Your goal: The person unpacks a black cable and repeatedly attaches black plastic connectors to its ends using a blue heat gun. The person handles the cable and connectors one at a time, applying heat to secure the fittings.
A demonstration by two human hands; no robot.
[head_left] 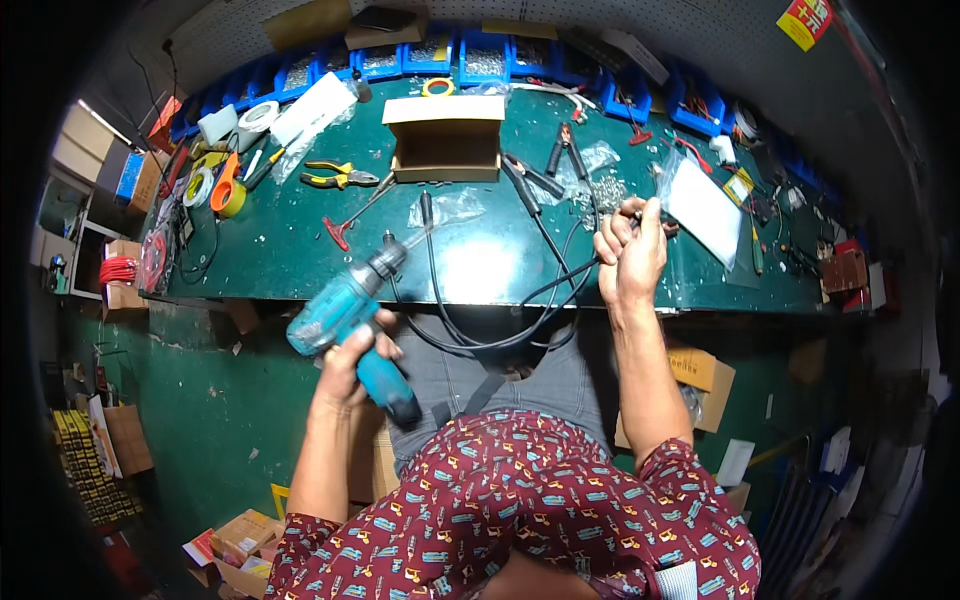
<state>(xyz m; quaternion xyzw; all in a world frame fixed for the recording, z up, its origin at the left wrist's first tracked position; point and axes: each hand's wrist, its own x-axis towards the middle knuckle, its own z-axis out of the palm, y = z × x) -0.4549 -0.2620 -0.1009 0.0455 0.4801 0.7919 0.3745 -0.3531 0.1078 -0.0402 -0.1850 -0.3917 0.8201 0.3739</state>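
Note:
My left hand [350, 362] is wrapped round the handle of a teal cordless drill [345, 305]. The drill's chuck and long thin bit point up and to the right over the table edge. My right hand [633, 245] is closed on a black cable [560, 281], near small dark metal parts that the fingers partly hide. The cable loops over my lap and the table's front edge. Clamps with black handles [567, 155] lie just beyond my right hand, beside a pile of small metal parts [607, 192].
On the green table [300, 255] stands an open cardboard box [445, 150]. Yellow-black pliers [340, 176] and a red-handled hex key [340, 232] lie left of it. Blue bins [483, 60] line the back. A white sheet [705, 212] and an orange tape roll [228, 195] flank the work area.

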